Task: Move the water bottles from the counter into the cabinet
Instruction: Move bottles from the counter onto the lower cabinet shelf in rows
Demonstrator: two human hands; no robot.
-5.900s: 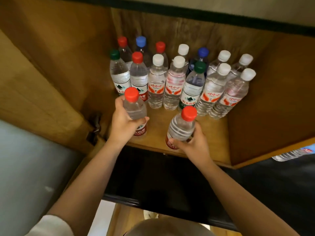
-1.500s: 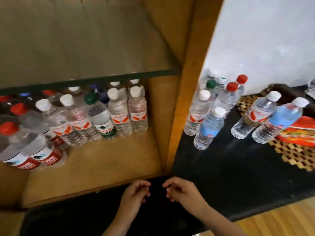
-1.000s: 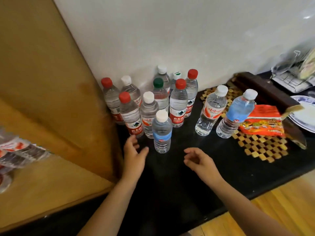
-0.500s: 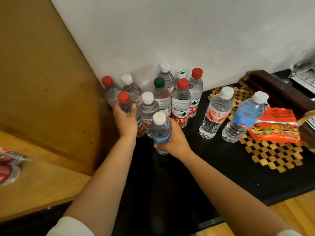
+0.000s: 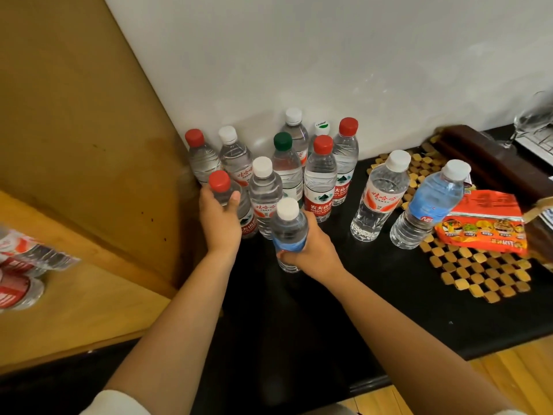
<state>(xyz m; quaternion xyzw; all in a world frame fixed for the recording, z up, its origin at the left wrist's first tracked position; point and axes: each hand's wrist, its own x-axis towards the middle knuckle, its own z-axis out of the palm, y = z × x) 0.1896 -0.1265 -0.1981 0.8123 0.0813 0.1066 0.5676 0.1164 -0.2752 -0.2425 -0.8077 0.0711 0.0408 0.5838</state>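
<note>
left hand (image 5: pixel 220 215) was wrapped round the neck of a red-capped water bottle (image 5: pixel 223 190) at the front of the cluster on the black table (image 5: pixel 374 289), by the cabinet wall (image 5: pixel 89 145). right hand (image 5: pixel 311 250) gripped a white-capped bottle with a blue label (image 5: pixel 288 232), closest to the camera. two more bottles stood apart to the right by a snack packet (image 5: pixel 481 226) on a woven mat (image 5: pixel 478 274). a few blurry bottles sat on the cabinet shelf (image 5: pixel 74 310).
</note>
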